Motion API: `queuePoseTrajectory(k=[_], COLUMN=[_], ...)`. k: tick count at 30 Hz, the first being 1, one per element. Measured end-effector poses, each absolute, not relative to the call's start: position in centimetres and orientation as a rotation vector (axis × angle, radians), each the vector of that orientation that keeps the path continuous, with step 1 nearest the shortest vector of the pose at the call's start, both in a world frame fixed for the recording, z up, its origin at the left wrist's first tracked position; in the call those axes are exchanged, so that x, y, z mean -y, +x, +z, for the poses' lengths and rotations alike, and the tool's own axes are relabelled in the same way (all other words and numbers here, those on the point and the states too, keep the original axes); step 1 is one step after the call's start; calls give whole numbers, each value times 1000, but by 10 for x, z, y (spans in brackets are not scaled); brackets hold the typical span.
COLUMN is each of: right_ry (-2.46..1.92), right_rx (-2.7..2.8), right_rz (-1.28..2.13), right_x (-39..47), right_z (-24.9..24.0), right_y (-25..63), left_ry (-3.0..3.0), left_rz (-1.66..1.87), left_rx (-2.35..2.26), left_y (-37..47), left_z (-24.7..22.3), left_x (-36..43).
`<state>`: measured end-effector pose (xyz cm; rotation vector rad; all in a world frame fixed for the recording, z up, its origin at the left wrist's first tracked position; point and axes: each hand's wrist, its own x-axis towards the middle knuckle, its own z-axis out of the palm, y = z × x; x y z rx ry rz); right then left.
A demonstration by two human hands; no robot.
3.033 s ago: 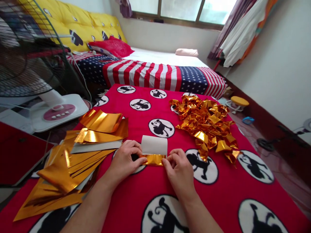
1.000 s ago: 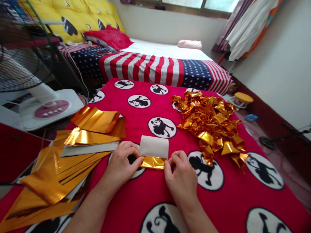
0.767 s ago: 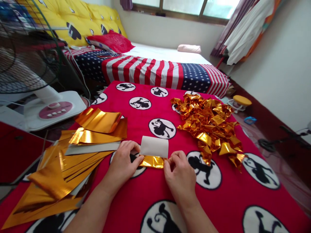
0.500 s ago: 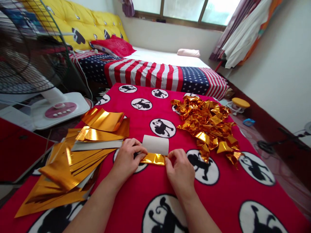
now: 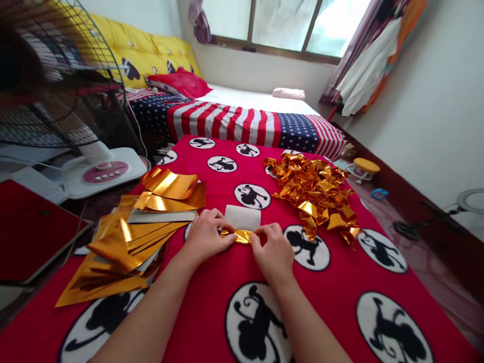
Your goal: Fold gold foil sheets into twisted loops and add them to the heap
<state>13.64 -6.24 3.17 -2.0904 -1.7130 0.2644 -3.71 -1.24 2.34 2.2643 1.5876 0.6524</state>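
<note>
A sheet of gold foil paper lies pale side up in the middle of the red cloth, its near edge folded over into a shiny gold strip. My left hand pinches the left end of that strip between thumb and fingers. At the right end, my right hand grips it the same way, fingertips closed on the fold. Left of my hands spreads a loose stack of flat gold foil sheets, some with the pale side showing. Folded gold foil pieces are heaped to the right.
The red cloth with monkey prints covers the work surface. A fan stands at the left edge beside a red panel. Beyond lies a bed with a striped cover. A yellow stool stands on the floor at right.
Both hands have moved inward along the folded strip, so less of it shows between them. The fingertips now press nearer its middle. The whole view has shifted slightly.
</note>
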Motion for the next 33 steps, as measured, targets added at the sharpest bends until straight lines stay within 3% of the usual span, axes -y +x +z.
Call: queuePoseTrajectory(k=[9,22,33], right_ry=[-2207,-2066,-2171], right_rx=[1756,1831,1810], right_rz=[34,325,120], right_x=[64,63,63], right_z=[29,26,26], right_y=[118,146,126], left_ry=[2278,2268,2242], left_rz=[614,564,560], left_rx=[-1587,-1469,-1665], left_y=[-38,-51,-34], left_z=[22,20,24], left_x=[12,5,14])
